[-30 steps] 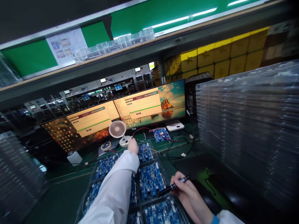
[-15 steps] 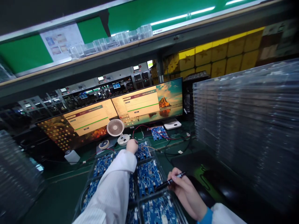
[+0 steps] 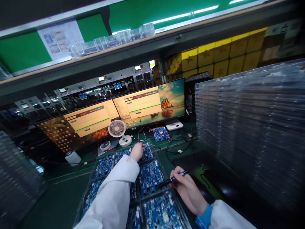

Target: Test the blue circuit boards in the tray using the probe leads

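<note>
Right hand (image 3: 184, 187) pinches a black pen (image 3: 172, 179), long axis slanting, tip toward the tray's (image 3: 166, 165) right edge; left hand (image 3: 137, 151) closed on a far-edge board (image 3: 146, 152).

A black pen (image 3: 172, 180) is gripped in the right hand (image 3: 184, 187) above a clear tray (image 3: 152, 198) of blue circuit boards (image 3: 149, 177). The far board (image 3: 145, 152) is touched by the left hand (image 3: 137, 151). A small white fan (image 3: 117, 128) and two monitors (image 3: 114, 115) are seen beyond; stacked clear trays (image 3: 250, 127) are seen at right.
</note>
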`<state>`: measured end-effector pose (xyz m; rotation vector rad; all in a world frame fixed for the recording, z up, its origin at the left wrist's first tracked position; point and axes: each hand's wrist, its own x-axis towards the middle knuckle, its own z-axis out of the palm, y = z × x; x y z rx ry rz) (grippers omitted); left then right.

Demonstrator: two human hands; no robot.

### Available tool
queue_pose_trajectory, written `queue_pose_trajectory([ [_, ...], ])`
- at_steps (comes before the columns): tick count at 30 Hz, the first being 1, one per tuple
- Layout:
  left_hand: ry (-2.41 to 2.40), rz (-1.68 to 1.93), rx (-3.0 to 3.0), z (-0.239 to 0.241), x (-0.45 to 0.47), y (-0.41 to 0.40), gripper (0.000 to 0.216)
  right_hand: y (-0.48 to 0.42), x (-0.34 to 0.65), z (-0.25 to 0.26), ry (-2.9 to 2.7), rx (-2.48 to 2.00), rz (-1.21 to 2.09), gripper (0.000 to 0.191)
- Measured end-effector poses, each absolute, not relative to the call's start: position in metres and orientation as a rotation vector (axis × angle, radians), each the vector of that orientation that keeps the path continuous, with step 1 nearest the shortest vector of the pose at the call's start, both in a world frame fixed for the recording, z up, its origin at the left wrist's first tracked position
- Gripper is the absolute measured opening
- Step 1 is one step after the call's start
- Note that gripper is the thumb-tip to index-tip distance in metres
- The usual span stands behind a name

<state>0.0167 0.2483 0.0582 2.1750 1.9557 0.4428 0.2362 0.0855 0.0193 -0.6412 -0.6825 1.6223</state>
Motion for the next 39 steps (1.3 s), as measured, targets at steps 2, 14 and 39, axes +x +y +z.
queue_pose_trajectory([
  [2,1.864,0.488,2.19,0.064,0.018,0.233,0.012,0.088,0.238,0.017,-0.643,-0.627,1.617,0.037],
  [14,1.273,0.501,2.202,0.064,0.02,0.132,0.009,0.105,0.246,0.015,-0.423,-0.538,1.863,0.024],
  [39,1.56,0.706,2.098,0.022,0.033,0.134,0.018,0.104,0.247,0.024,-0.094,-0.593,1.61,0.029],
])
